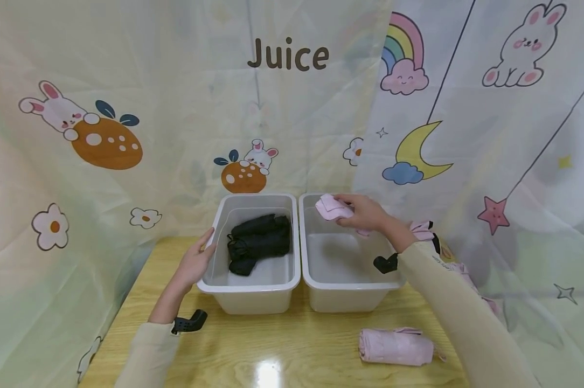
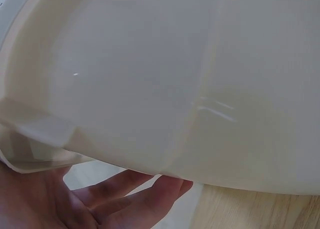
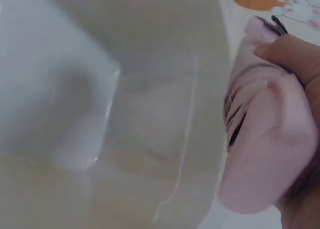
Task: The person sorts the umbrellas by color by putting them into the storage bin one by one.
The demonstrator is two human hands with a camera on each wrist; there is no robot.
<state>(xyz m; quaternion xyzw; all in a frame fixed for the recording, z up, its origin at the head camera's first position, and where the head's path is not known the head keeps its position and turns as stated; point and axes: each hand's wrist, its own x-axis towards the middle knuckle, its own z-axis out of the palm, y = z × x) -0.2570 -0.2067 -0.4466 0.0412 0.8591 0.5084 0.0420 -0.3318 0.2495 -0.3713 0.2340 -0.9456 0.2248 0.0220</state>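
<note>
In the head view my left hand (image 1: 195, 261) grips the left edge of the left grey bin (image 1: 253, 288). Its bent fingers (image 2: 145, 201) show against the bin's outer side in the left wrist view. Inside that bin lie several black fabric rolls (image 1: 258, 245), one with a thin cord. My right hand (image 1: 367, 213) holds a folded pink fabric bundle (image 1: 331, 207) over the back of the right grey bin (image 1: 350, 295). Close up, the bundle (image 3: 270, 144) has dark edges and a small black cord, with fingers wrapped round its far side.
A rolled pink fabric bundle (image 1: 396, 346) lies on the wooden table (image 1: 234, 350) in front of the right bin. More pink and black fabric (image 1: 423, 230) lies beyond my right forearm. A printed curtain (image 1: 185, 134) hangs behind the two bins and along both sides.
</note>
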